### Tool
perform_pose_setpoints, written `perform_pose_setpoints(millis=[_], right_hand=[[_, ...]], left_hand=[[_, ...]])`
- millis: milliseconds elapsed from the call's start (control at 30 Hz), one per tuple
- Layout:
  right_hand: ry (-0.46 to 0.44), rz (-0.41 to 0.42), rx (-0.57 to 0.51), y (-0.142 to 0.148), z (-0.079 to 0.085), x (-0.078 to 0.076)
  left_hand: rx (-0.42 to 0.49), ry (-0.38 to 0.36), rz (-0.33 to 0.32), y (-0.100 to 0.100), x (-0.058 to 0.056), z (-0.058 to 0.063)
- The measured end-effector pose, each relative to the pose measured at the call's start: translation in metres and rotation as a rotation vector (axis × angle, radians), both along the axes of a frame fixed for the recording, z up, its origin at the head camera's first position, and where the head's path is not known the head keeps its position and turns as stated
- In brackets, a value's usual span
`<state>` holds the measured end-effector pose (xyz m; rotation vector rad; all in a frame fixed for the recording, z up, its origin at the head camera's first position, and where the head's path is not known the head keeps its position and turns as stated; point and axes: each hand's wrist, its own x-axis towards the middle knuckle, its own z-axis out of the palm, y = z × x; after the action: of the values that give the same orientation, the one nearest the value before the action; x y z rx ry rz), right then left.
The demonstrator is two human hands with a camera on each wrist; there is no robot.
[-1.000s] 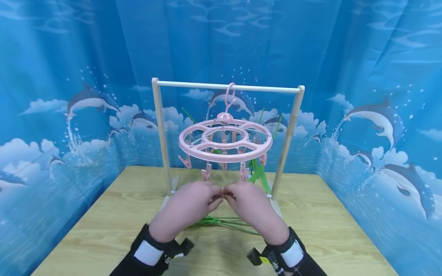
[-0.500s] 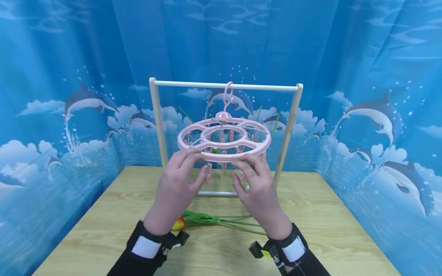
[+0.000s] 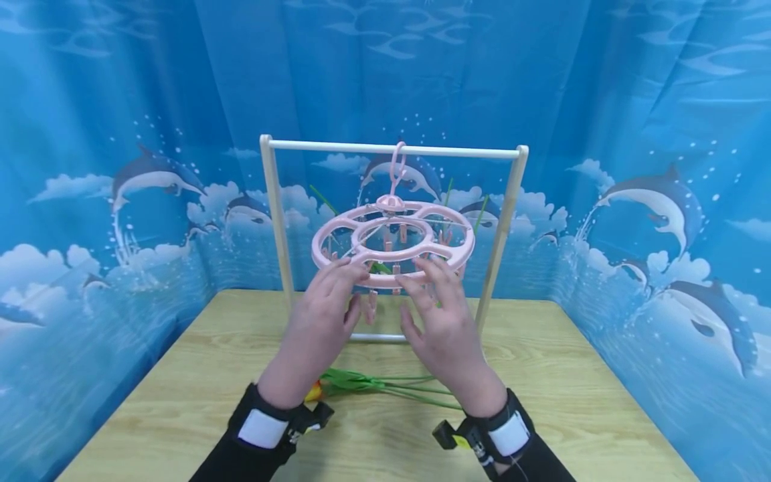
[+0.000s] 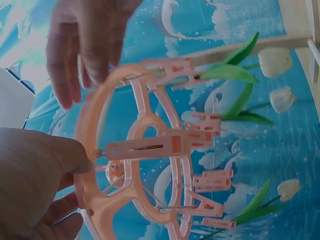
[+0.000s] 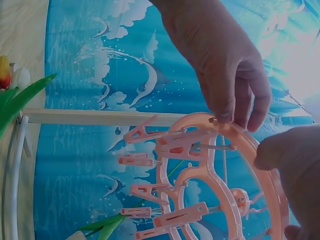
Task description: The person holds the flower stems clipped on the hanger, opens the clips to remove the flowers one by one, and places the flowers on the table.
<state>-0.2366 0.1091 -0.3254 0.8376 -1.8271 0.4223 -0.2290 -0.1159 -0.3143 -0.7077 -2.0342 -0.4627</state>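
A round pink clip hanger hangs by its hook from the rod of a wooden stand. My left hand touches the near left of its rim, fingers on top and thumb below. On the near right, my right hand lays relaxed fingers on the rim, its thumb lower down. Between the hands dangles a pink clothespin. White tulips hang head down from other clothespins farther round the ring. In the right wrist view, the left thumb meets the rim's edge.
The stand's top rod and lower bar cross behind the hands. An orange-yellow tulip with green leaves and stems lies on the wooden table in front of the stand. A dolphin-print curtain encloses the sides and back.
My hands were together low before the hanger, then parted and rose to its rim. Since then, the fingers have moved farther over the rim, and the hanger has turned and tilted slightly.
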Motion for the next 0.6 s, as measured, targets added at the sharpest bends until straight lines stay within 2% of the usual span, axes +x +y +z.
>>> perform_pose_setpoints(millis=[133, 433, 600], right_hand=[[0.003, -0.044, 0.019, -0.001, -0.003, -0.002], [0.052, -0.096, -0.069, 0.000, -0.001, -0.004], [0.048, -0.086, -0.098, 0.002, -0.002, -0.005]], left_hand=[[-0.032, 0.011, -0.001, 0.003, 0.003, 0.000], [-0.059, 0.036, 0.001, 0.007, 0.011, 0.003], [-0.003, 0.086, -0.027, 0.004, 0.007, 0.003]])
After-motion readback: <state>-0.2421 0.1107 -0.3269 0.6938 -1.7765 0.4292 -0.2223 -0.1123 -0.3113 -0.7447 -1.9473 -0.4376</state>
